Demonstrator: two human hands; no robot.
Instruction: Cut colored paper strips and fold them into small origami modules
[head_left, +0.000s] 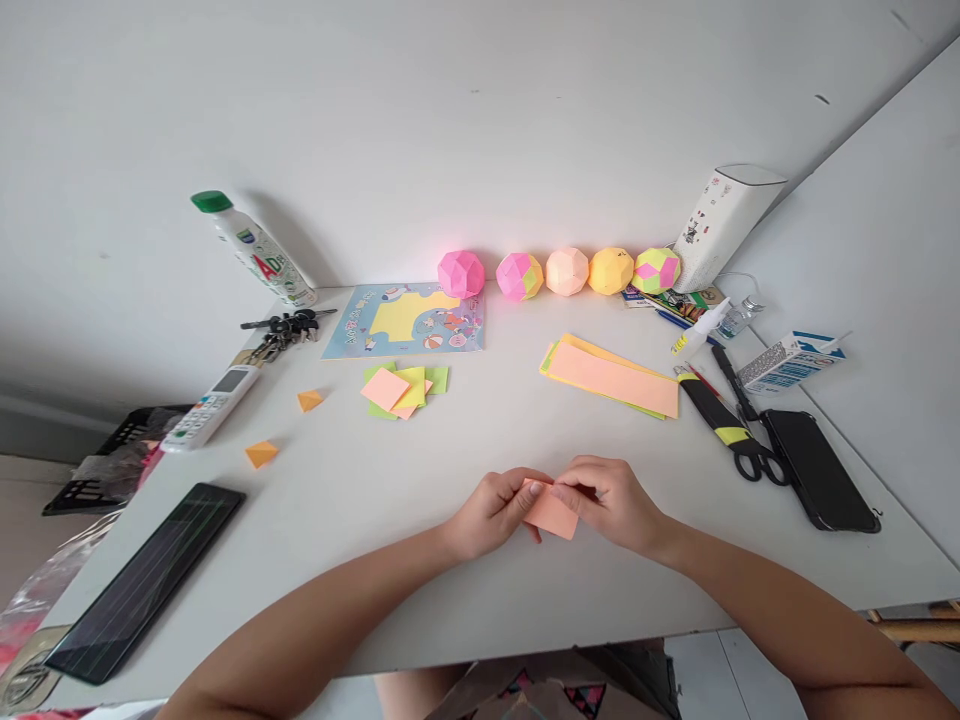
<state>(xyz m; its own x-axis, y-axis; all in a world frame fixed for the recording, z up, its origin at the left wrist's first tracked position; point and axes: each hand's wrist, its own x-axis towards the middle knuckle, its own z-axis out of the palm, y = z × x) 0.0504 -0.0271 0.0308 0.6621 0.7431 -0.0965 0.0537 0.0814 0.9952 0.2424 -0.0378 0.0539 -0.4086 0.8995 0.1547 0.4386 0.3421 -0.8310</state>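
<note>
A small peach paper square [553,512] is held just above the near part of the table. My left hand [499,510] pinches its left upper corner between thumb and fingers. At the paper's upper right edge, my right hand [611,503] grips it with thumb and forefinger. Beyond my left hand lies a loose pile of pink, yellow and green paper squares [386,388]. Long paper strips [619,375], peach on top, lie beyond my right hand. Two small folded orange paper pieces [262,454] rest to the left.
Several folded paper balls [568,271] line the wall beside a blue picture sheet [349,335]. A bottle [262,255], remote [210,408] and tablet [146,580] stand or lie left. Scissors [724,425], a glue bottle [701,330], a drink carton [791,362] and a phone [821,470] are right.
</note>
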